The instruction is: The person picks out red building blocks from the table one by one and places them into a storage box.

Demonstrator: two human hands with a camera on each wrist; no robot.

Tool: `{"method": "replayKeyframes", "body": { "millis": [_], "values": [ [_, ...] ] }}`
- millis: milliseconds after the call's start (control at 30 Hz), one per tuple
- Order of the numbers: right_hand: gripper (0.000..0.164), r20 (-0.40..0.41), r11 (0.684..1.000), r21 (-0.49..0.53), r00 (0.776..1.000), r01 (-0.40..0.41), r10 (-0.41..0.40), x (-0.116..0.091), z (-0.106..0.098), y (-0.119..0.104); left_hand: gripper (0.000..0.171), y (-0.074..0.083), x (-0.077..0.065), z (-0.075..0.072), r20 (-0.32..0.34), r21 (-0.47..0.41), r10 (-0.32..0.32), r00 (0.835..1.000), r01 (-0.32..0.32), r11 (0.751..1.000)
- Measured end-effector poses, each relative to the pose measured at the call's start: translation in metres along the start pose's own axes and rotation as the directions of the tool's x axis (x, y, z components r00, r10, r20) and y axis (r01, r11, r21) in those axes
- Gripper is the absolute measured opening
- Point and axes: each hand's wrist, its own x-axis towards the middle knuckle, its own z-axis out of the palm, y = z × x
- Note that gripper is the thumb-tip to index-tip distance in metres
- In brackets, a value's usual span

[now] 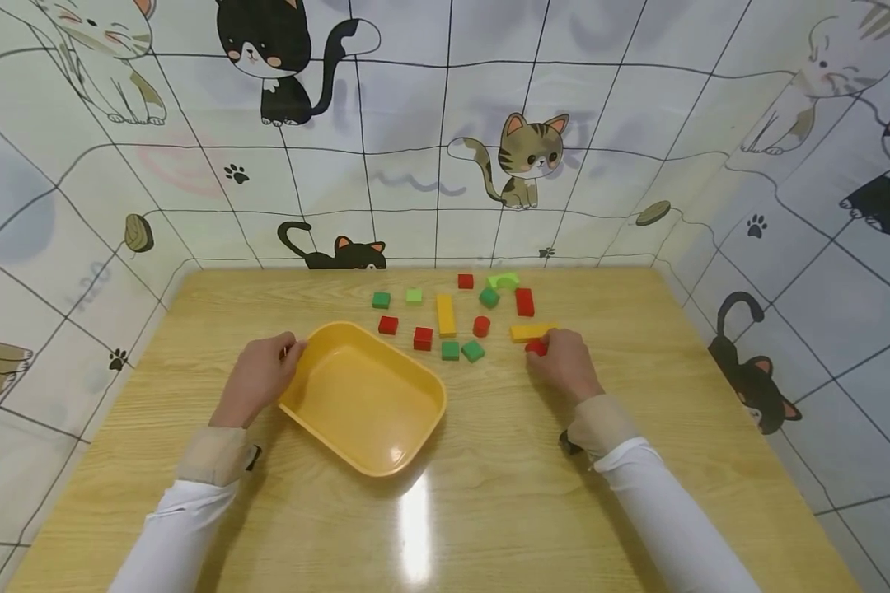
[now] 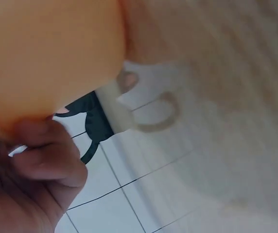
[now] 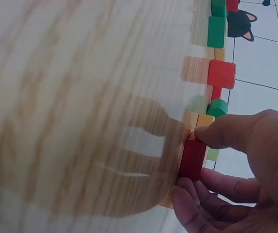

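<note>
At the upper left corner of an orange-yellow plastic tray [image 1: 359, 395], my left hand [image 1: 259, 375] pinches the rim between thumb and curled fingers. The tray sits at a slant and nothing lies in it. My right hand [image 1: 568, 366] holds a red block [image 3: 192, 159] between thumb and fingers, low over the table. Right behind that block lies a long yellow block [image 1: 530, 332]. In the left wrist view, the tray wall [image 2: 46, 53] fills the upper left, above the curled fingers [image 2: 51, 160].
Several toy blocks lie spread behind the tray, among them a red cylinder [image 1: 481, 327], an upright-lying yellow bar [image 1: 446, 315], green cubes [image 1: 450, 351] and a light green arch [image 1: 503, 281]. A cat-patterned wall [image 1: 415, 181] borders the wooden table [image 1: 504, 494].
</note>
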Motion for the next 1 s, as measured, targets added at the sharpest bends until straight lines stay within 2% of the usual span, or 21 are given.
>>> {"method": "replayKeyframes", "body": {
  "millis": [200, 333, 533, 733, 867, 1000],
  "values": [
    [0.035, 0.004, 1.0, -0.005, 1.0, 0.001, -0.001, 0.002, 0.0, 0.0, 0.028, 0.004, 0.003, -0.02, 0.122, -0.034, -0.027, 0.992, 0.031, 0.999],
    [0.038, 0.02, 1.0, 0.004, 1.0, -0.019, 0.019, 0.003, 0.0, 0.001, 0.021, 0.007, 0.004, -0.026, 0.175, -0.069, -0.035, 0.984, 0.047, 0.996],
    [0.037, 0.04, 0.999, 0.019, 0.998, -0.044, 0.043, 0.001, -0.002, 0.0, 0.017, 0.008, 0.004, -0.023, 0.171, -0.108, -0.077, 0.982, 0.097, 0.989],
    [0.031, 0.023, 1.0, 0.018, 1.0, -0.008, 0.008, -0.003, -0.01, -0.007, 0.015, 0.008, 0.004, -0.02, 0.143, -0.094, -0.07, 0.987, 0.084, 0.992],
    [0.03, -0.009, 0.998, -0.01, 0.998, 0.067, -0.067, -0.003, -0.017, -0.023, 0.014, 0.008, 0.005, -0.02, 0.142, -0.084, -0.068, 0.988, 0.081, 0.993],
    [0.03, -0.013, 0.984, -0.018, 0.984, 0.178, -0.178, -0.003, -0.024, -0.048, 0.015, 0.006, 0.005, -0.021, 0.157, -0.085, -0.069, 0.985, 0.083, 0.993]
  ]
}}
